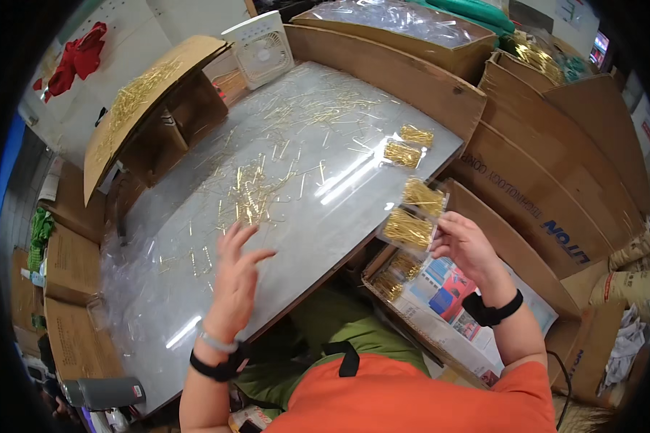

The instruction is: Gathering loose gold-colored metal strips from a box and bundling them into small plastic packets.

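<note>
My right hand [469,245] pinches the edge of a clear plastic packet [409,229] filled with thin gold-coloured metal pieces, held over the table's right edge. A second gold-filled section [424,197] adjoins it; whether it is a separate packet I cannot tell. My left hand [235,281] hovers over the table with fingers spread, nothing in it. Beyond its fingertips lies a heap of loose gold hook-like pieces [251,193]. Two more gold-filled packets [401,154] rest near the table's far right corner.
A grey-topped table [303,245] carries scattered gold pieces. Below its right edge, an open cardboard box [477,350] holds packets and printed paper. A small white fan [262,54] stands at the back, beside a cardboard shelf [148,115]. A dark grey cylinder [108,393] lies at lower left.
</note>
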`<act>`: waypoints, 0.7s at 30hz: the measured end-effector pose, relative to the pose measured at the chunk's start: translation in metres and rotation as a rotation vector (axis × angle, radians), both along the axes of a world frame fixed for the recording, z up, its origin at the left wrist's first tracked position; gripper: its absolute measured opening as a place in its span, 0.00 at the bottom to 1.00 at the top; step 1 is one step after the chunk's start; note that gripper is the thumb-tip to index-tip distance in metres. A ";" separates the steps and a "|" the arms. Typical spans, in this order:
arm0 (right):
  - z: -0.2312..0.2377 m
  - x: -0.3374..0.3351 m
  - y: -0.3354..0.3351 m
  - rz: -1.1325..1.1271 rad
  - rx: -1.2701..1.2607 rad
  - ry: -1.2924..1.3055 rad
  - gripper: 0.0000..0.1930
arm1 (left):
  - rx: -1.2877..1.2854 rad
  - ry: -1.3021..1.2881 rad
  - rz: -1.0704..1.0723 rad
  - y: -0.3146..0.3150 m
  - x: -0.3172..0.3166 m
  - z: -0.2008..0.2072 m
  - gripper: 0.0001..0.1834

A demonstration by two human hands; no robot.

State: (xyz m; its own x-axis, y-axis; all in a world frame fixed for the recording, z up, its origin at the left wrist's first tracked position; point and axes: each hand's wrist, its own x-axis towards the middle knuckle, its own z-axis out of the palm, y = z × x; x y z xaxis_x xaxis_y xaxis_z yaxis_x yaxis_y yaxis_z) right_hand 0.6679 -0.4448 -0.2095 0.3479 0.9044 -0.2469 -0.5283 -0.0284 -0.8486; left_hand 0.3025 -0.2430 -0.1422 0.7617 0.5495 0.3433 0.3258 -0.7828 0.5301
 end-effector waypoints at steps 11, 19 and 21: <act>-0.145 0.069 -0.057 -0.223 -0.249 0.048 0.07 | -0.110 0.065 0.357 -0.054 -0.093 -0.035 0.28; -0.183 0.077 -0.029 -0.184 -0.420 0.022 0.08 | -0.100 0.128 0.421 -0.061 -0.111 -0.047 0.25; -0.184 0.074 -0.024 -0.194 -0.455 0.022 0.08 | -0.094 0.153 0.438 -0.063 -0.114 -0.049 0.24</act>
